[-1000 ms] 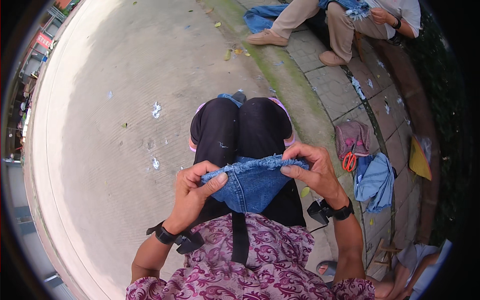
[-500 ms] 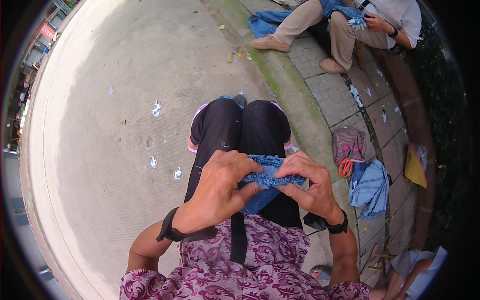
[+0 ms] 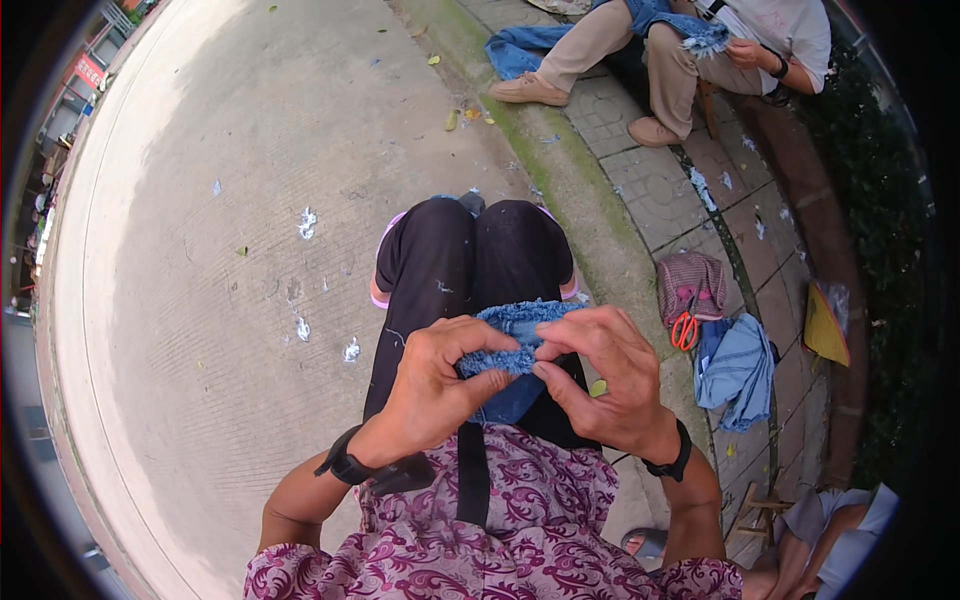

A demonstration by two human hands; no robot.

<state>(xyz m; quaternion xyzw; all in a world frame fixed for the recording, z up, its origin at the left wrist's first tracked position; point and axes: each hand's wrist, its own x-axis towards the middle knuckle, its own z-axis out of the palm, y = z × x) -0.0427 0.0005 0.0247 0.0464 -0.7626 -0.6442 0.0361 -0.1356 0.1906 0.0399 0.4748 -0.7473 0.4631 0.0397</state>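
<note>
Over my lap I hold a piece of blue denim [image 3: 512, 400] with a frayed, fluffy edge folded into a loop. My left hand [image 3: 437, 372] is closed on its left side, thumb below and fingers above the fringe. At the right of the loop, my right hand [image 3: 618, 382] pinches the near frayed edge between thumb and fingertips, close to the left fingertips. The lower part of the denim hangs down between my wrists, partly hidden by the hands. Black trousers [image 3: 430, 255] cover my knees beneath it.
To my right lie a checked cloth bag [image 3: 697, 278], orange-handled scissors [image 3: 684, 331], folded light-blue denim [image 3: 738, 372] and a yellow object [image 3: 826, 326]. A seated person [image 3: 680, 70] handles denim at the upper right. Pale thread scraps [image 3: 307, 223] dot the concrete.
My right hand has shifted its hold from the denim's right end inward along the near frayed edge. The left hand stays gripping, slightly lower and to the left.
</note>
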